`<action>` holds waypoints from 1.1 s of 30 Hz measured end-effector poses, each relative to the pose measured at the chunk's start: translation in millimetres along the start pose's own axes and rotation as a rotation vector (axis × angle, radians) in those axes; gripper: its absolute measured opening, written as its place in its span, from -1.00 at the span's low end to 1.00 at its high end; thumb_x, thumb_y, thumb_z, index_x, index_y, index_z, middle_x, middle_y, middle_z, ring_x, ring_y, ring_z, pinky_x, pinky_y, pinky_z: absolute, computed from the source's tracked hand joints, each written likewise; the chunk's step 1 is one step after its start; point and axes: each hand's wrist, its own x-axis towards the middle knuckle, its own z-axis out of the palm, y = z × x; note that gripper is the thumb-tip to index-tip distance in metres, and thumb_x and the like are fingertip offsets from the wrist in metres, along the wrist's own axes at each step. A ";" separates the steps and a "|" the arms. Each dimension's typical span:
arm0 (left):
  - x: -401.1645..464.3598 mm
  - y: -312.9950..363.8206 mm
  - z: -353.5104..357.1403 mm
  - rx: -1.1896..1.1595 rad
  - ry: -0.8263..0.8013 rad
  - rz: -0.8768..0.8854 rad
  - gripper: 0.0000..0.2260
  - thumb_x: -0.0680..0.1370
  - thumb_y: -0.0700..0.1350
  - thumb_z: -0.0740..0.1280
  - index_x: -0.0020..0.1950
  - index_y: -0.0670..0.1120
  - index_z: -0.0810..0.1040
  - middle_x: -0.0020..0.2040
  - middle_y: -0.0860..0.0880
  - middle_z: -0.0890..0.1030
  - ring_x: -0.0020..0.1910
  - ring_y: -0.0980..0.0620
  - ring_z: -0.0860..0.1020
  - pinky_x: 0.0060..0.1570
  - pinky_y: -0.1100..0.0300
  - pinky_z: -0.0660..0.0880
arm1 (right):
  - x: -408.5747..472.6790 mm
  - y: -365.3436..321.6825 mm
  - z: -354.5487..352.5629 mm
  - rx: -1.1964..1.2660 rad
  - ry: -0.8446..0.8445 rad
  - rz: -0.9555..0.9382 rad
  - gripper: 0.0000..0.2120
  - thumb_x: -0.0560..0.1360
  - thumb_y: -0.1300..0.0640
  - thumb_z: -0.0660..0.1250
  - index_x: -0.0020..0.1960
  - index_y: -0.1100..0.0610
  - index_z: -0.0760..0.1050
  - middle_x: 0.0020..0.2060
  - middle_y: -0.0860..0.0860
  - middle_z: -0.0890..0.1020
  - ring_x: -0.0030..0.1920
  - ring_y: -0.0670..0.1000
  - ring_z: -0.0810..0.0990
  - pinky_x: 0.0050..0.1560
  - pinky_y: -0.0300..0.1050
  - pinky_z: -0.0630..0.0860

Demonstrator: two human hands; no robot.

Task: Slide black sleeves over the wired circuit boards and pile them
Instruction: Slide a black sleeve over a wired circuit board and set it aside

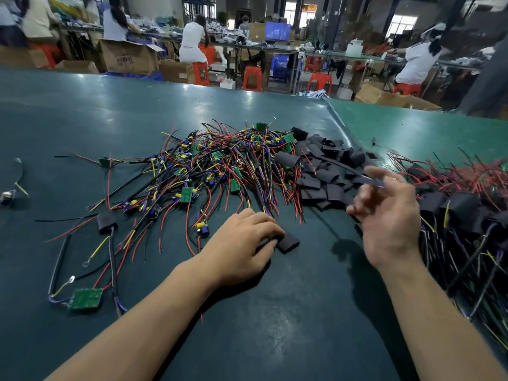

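Pinching a flat black sleeve against the green table, the left hand lies near centre; its long axis runs 10-to-4 o'clock. Blurred, the right hand hovers, fingers loosely spread, grip uncertain.

Two hands are seen, four red stools, and boards and sleeves beyond counting.
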 end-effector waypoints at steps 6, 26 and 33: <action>-1.5 0.9 0.0 -0.135 -0.063 0.060 -0.94 0.54 -0.13 0.35 -0.02 -0.08 0.56 0.32 0.05 0.54 0.36 0.08 0.40 0.31 0.06 0.31 | -0.2 -2.8 2.1 0.043 0.156 0.079 -0.70 0.62 0.08 0.25 -0.27 0.12 0.38 -0.53 0.00 0.31 -0.50 -0.01 0.26 -0.47 -0.21 0.29; -2.0 0.2 -6.9 -0.154 0.448 -0.057 -0.80 0.38 -0.07 0.52 -0.03 -0.03 0.66 -0.15 0.13 0.66 -0.17 0.11 0.61 -0.05 0.09 0.53 | 3.4 5.5 -3.5 0.023 0.043 0.116 -0.95 0.56 0.23 0.35 -0.05 0.22 0.56 -0.40 0.01 0.60 -0.39 -0.02 0.61 -0.33 -0.23 0.57; -0.2 -4.1 -7.0 -0.295 0.588 -0.154 -0.70 0.39 -0.16 0.54 0.09 -0.09 0.61 -0.07 0.11 0.66 -0.07 0.19 0.61 -0.01 0.28 0.52 | 3.5 0.1 -3.7 0.094 0.070 0.060 -0.93 0.56 0.32 0.33 -0.07 0.19 0.56 -0.33 0.08 0.64 -0.31 0.06 0.67 -0.22 -0.18 0.62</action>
